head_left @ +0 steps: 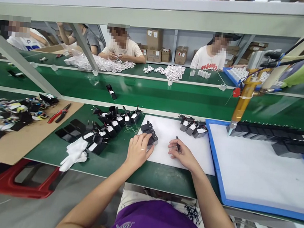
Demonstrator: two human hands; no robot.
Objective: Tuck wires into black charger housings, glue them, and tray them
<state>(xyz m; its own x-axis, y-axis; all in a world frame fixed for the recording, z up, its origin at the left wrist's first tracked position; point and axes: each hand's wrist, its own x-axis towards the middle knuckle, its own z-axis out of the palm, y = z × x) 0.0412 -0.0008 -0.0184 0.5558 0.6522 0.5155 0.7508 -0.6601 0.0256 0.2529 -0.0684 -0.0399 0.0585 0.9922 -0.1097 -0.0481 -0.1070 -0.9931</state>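
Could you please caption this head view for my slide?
Left hand rests on black parts; right hand pinches a thin dark tool.

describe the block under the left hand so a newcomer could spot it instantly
Start at the white sheet on the green bench, left of the blue-rimmed tray. At its left edge, the left hand rests on a row of black parts. Unlike the loose pile further left, these sit lined up.

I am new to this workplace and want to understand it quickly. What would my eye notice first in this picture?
First, the two bare hands on the white sheet: the left hand rests on a row of black parts, and the right hand holds a thin dark tool. To the right lies a big blue-rimmed tray under a brass-coloured nozzle. Other people sit beyond the green belt.
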